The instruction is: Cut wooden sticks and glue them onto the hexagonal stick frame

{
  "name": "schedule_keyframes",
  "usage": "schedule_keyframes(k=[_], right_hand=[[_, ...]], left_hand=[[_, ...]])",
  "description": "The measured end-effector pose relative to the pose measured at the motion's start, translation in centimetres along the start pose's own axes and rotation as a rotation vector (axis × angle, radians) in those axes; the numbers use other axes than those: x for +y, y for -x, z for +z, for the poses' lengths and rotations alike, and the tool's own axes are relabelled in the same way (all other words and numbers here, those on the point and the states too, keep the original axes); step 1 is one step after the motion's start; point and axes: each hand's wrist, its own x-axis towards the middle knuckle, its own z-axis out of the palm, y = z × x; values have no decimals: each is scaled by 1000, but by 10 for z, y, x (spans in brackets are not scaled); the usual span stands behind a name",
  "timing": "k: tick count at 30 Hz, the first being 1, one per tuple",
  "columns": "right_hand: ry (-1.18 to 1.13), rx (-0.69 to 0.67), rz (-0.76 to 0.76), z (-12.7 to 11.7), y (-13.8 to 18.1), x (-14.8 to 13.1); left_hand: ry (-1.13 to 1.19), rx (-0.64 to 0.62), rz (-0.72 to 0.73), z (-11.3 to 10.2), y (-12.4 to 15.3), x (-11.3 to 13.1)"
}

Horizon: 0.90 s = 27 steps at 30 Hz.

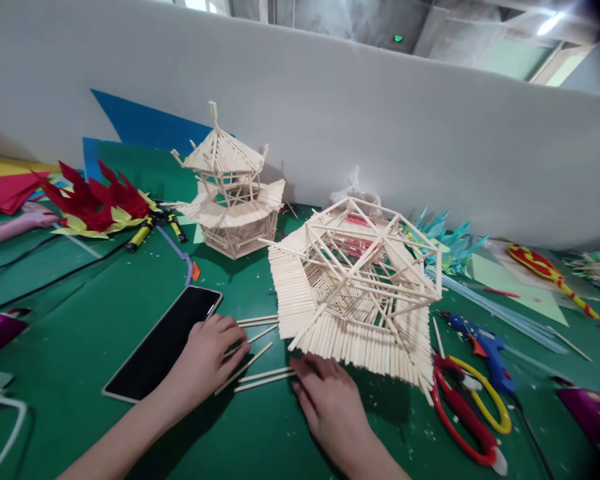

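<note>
My left hand (pixel 213 353) rests over the right edge of a dark phone (pixel 165 343), its thumb and fingers closed around a thin wooden stick (pixel 261 334). More loose sticks (pixel 253 363) lie on the green table between my two hands. At the near edge of an open wooden-stick pavilion model (pixel 350 340), my right hand (pixel 330 400) has its curled fingers on the right ends of two sticks (pixel 265 380); its fingertips are partly hidden. The model has a skirt of sticks laid side by side and an open frame on top.
A finished-looking stick pagoda (pixel 233 213) stands behind. On the right lie red and yellow scissors (pixel 473 413), a blue glue gun (pixel 487 347) and clear glue sticks (pixel 500 310). A red paper craft (pixel 103 203) sits at left, with cables across the table. A white partition (pixel 380 133) rises behind.
</note>
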Motion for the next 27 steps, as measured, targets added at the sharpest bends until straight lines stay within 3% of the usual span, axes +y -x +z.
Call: schedule_keyframes(k=[4, 13, 22, 27], right_hand=[[75, -110, -34, 6, -27, -10], [120, -241, -175, -6, -33, -7], [-7, -192, -10, 4, -21, -11], [-116, -142, 61, 4, -11, -8]], left_hand=[[26, -54, 11, -6, 3, -2], [16, -210, 147, 6, 2, 28], [-77, -246, 109, 11, 10, 53], [-116, -210, 7, 5, 12, 48]])
